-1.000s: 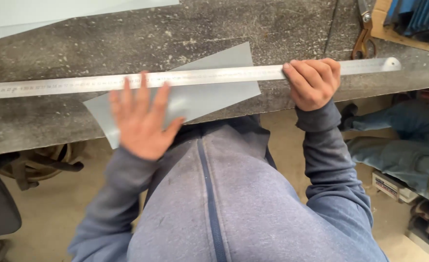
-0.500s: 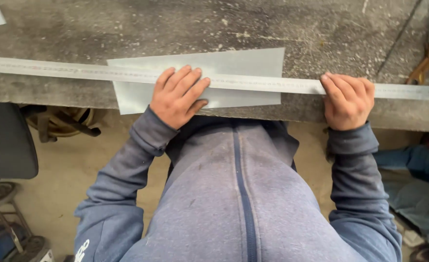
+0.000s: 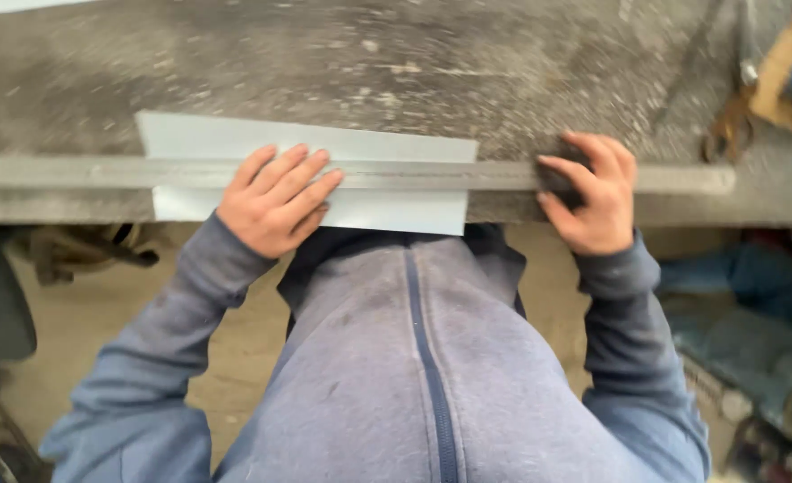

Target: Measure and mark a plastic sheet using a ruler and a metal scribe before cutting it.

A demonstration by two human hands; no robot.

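The long grey metal ruler runs left-right across the pale grey sheet on the table. The left hand presses flat at centre-left, fingers extended; the right hand grips the ruler at right, fingers curled.

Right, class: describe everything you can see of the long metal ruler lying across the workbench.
The long metal ruler is a thin, flat, dull grey strip that looks like steel. It lies level across the workbench, running off the picture's left edge and ending at the right. It crosses over a pale grey sheet. The left hand presses flat on it over the sheet; the right hand rests on it near its right end. Its markings are too blurred to tell.
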